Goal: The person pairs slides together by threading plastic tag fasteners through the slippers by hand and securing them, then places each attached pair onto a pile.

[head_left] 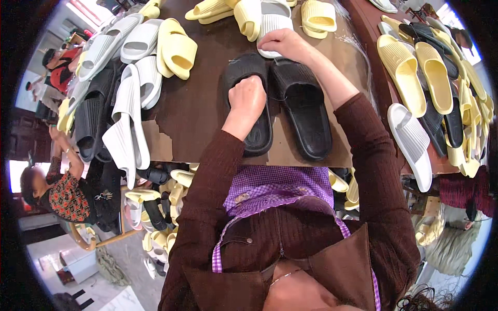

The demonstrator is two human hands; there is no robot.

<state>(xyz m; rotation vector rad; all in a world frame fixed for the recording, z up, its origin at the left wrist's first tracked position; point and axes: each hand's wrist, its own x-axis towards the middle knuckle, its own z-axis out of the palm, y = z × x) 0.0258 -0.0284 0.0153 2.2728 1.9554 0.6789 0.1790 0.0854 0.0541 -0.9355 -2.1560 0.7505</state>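
Note:
A pair of black slide slippers lies side by side on the brown table in front of me, toes pointing away. My left hand (248, 98) is closed, with its fingers tucked in at the opening of the left black slipper (245, 66) under the ribbed strap. Past the toe of the right black slipper (306, 116), my right hand (284, 44) is bent with thumb and fingers together. It hovers over or touches a white slipper (275, 23); whatever the fingertips hold is too small to make out. A thin loose thread shows between the black slippers.
Yellow slippers (177, 49) and white slippers (127, 111) crowd the table's left side. Another heap with yellow slippers (402, 67) covers the right-hand table. More slippers lie below the near edge. A person in a patterned top (67, 199) is at the left.

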